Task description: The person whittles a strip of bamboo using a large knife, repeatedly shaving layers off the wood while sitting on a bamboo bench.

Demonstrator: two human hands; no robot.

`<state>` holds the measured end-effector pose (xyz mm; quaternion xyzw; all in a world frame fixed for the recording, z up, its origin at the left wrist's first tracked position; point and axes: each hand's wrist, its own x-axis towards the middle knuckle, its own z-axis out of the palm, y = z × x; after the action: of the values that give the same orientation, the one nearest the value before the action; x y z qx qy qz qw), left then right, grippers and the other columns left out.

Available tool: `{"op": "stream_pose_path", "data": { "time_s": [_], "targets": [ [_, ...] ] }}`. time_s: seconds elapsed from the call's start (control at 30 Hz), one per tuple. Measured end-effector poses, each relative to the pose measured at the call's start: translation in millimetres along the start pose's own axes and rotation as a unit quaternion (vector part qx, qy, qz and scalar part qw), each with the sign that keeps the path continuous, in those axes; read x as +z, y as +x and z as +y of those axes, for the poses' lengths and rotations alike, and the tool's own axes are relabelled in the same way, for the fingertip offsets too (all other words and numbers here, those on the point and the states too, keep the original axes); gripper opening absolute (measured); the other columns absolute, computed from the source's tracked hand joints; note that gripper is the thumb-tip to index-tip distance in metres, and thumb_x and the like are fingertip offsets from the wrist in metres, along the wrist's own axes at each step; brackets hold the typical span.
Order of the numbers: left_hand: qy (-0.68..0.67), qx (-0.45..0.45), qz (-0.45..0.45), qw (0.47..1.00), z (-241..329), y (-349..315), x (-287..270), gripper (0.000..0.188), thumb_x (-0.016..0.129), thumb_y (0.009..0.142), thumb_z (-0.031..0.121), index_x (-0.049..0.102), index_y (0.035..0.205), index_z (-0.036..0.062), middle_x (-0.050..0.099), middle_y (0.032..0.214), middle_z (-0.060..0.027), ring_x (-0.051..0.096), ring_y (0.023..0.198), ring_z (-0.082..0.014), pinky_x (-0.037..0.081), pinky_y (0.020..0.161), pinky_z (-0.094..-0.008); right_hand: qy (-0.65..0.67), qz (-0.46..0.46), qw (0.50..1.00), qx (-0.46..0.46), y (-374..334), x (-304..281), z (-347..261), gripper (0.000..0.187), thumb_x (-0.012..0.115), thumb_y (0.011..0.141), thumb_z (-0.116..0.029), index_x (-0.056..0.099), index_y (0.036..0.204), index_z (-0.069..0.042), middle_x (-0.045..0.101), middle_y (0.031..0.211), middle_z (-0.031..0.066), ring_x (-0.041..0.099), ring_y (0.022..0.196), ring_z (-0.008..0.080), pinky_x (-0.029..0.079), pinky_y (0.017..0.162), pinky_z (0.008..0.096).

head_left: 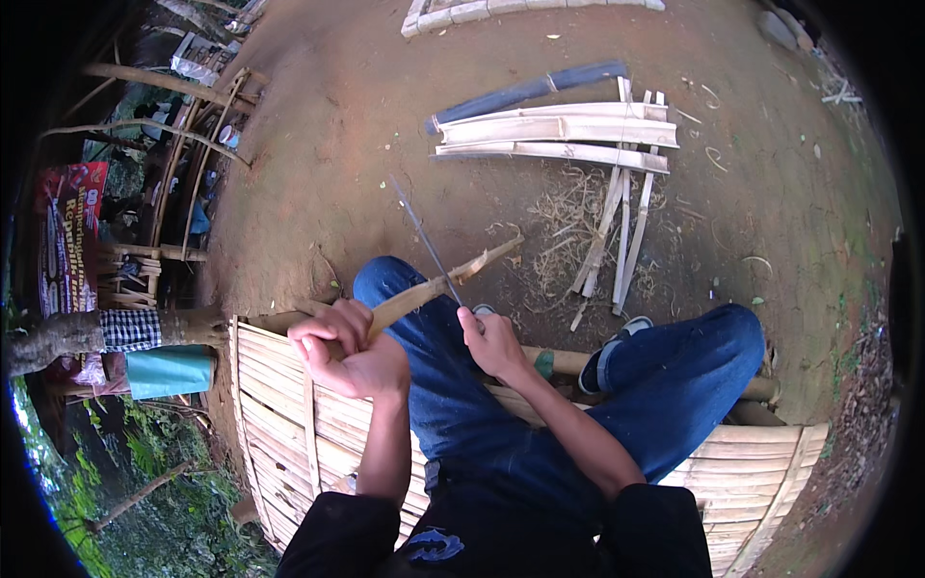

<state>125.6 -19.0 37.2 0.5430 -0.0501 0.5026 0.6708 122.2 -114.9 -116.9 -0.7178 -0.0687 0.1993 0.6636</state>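
Note:
My left hand (pixel 349 349) is closed around the near end of a bamboo strip (pixel 409 301), which slants up to the right above my left knee. Its far end looks frayed and partly split. In my right hand (pixel 492 343) is a long, thin-bladed knife (pixel 422 230), its handle mostly hidden by the fingers. The blade crosses the strip a little short of the frayed part and points away to the upper left. From this view I cannot tell how deep the edge sits in the bamboo.
I sit on a bamboo-slat bench (pixel 279 414). Split bamboo pieces (pixel 559 130) lie on the dirt ground ahead, beside a dark bamboo length (pixel 530 94). Narrow strips (pixel 626 236) and curled shavings (pixel 559 217) are nearer. A banner (pixel 69 236) and a teal cloth (pixel 171 372) hang at left.

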Motion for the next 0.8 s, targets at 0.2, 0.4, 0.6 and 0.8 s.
{"op": "stream_pose_path", "data": {
  "time_s": [0.2, 0.4, 0.6, 0.8],
  "targets": [
    [0.001, -0.003, -0.023, 1.0, 1, -7, 15, 0.025, 0.038, 0.094, 0.025, 0.038, 0.075, 0.0087, 0.024, 0.049, 0.0008, 0.023, 0.042, -0.0088, 0.019, 0.043, -0.0247, 0.037, 0.001, 0.977, -0.211, -3, 5, 2, 0.048, 0.053, 0.089, -0.039, 0.058, 0.071, 0.005, 0.051, 0.055, 0.0233, 0.059, 0.057, 0.0379, 0.042, 0.049, 0.0398],
    [-0.017, -0.009, 0.01, 1.0, -2, 8, 7, 0.022, 0.035, 0.094, 0.018, 0.038, 0.074, 0.0089, 0.024, 0.049, 0.0017, 0.02, 0.042, -0.0082, 0.019, 0.043, -0.0239, -0.032, 0.033, 0.999, 0.02, 17, 4, 35, 0.062, 0.047, 0.09, -0.049, 0.056, 0.064, 0.007, 0.053, 0.055, 0.0248, 0.058, 0.055, 0.0397, 0.042, 0.051, 0.044],
    [0.011, 0.001, -0.008, 1.0, 0, 0, 3, 0.024, 0.036, 0.095, 0.024, 0.039, 0.075, 0.011, 0.023, 0.05, 0.0025, 0.019, 0.043, -0.0078, 0.019, 0.043, -0.0234, 0.019, -0.027, 0.995, -0.099, -8, 3, -20, 0.049, 0.052, 0.089, -0.039, 0.057, 0.07, 0.005, 0.053, 0.056, 0.0226, 0.058, 0.058, 0.0397, 0.043, 0.052, 0.041],
    [-0.005, -0.033, -0.074, 0.997, 3, -5, 23, 0.027, 0.038, 0.095, 0.027, 0.039, 0.075, 0.008, 0.025, 0.047, 0.002, 0.022, 0.041, -0.0089, 0.021, 0.044, -0.0253, 0.076, 0.04, 0.994, 0.074, 23, 16, 98, 0.055, 0.045, 0.092, -0.042, 0.053, 0.068, 0.006, 0.051, 0.055, 0.0214, 0.057, 0.052, 0.0324, 0.04, 0.051, 0.0403]
  ]
}}
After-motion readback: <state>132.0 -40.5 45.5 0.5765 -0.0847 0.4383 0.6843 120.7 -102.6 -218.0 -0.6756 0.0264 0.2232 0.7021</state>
